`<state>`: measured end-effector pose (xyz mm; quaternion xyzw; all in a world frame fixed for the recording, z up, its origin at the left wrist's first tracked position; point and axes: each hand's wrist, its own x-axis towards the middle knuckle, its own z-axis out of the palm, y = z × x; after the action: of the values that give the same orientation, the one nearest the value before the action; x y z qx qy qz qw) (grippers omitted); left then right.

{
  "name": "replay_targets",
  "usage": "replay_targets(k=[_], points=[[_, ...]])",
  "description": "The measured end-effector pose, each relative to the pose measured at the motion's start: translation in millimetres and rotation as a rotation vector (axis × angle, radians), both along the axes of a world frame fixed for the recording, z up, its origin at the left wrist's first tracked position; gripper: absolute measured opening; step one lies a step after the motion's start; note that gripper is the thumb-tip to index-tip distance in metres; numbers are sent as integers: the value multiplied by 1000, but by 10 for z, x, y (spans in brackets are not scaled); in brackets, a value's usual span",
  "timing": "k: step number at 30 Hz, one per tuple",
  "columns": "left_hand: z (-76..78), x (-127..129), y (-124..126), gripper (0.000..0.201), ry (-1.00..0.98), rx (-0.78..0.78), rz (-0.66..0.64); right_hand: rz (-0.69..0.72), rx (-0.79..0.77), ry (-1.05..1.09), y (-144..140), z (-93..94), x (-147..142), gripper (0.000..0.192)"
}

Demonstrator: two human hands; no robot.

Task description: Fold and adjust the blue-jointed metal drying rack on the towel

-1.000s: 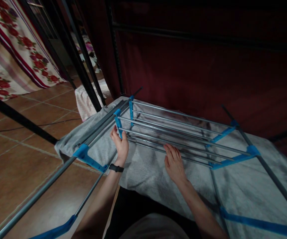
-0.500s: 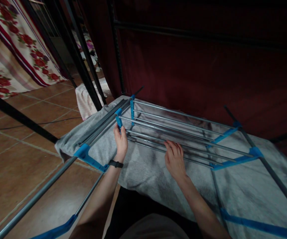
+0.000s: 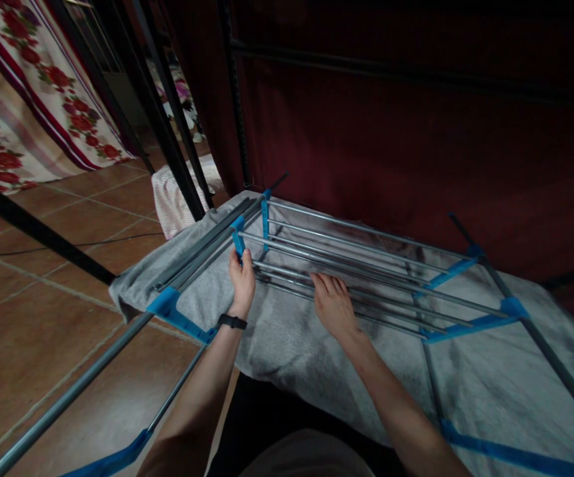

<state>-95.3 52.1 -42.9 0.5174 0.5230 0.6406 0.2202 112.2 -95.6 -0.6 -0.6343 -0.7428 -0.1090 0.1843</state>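
Note:
A drying rack of grey metal rods [image 3: 386, 275] and blue plastic brackets [image 3: 480, 326] lies across a grey cloth in front of me. My left hand [image 3: 242, 281], with a dark band at the wrist, is closed around the lower end of a small blue end bracket [image 3: 238, 240], where the rods come together. To its right, my right hand [image 3: 334, 305] has its fingers curled together over the nearer rods, partway along them. My palm hides the part of those rods beneath it.
Long grey tubes [image 3: 202, 248] lie bundled at the left. A thick rack leg [image 3: 78, 384] reaches toward me over the tiled floor [image 3: 43, 344]. Behind the rack hangs a dark red cloth [image 3: 366, 146]. Black metal bars [image 3: 158, 112] stand at the left near a floral curtain [image 3: 53, 93].
My right hand has shifted left along the rods, closer to my left hand. The left hand and the rack have barely moved.

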Motion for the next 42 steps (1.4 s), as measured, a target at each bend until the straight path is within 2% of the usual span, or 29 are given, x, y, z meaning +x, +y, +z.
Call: replay_targets(k=[7, 14, 20, 33, 42], points=[[42, 35, 97, 30, -51, 18, 7, 53, -161, -71, 255, 165, -258, 44], [84, 9, 193, 33, -93, -7, -54, 84, -266, -121, 449, 281, -486, 44], [97, 11, 241, 35, -175, -31, -64, 87, -368, -157, 572, 321, -536, 47], [119, 92, 411, 36, -271, -133, 26, 118, -412, -192, 626, 344, -480, 55], [142, 110, 405, 39, -247, -116, 57, 107, -410, -181, 648, 367, -553, 45]])
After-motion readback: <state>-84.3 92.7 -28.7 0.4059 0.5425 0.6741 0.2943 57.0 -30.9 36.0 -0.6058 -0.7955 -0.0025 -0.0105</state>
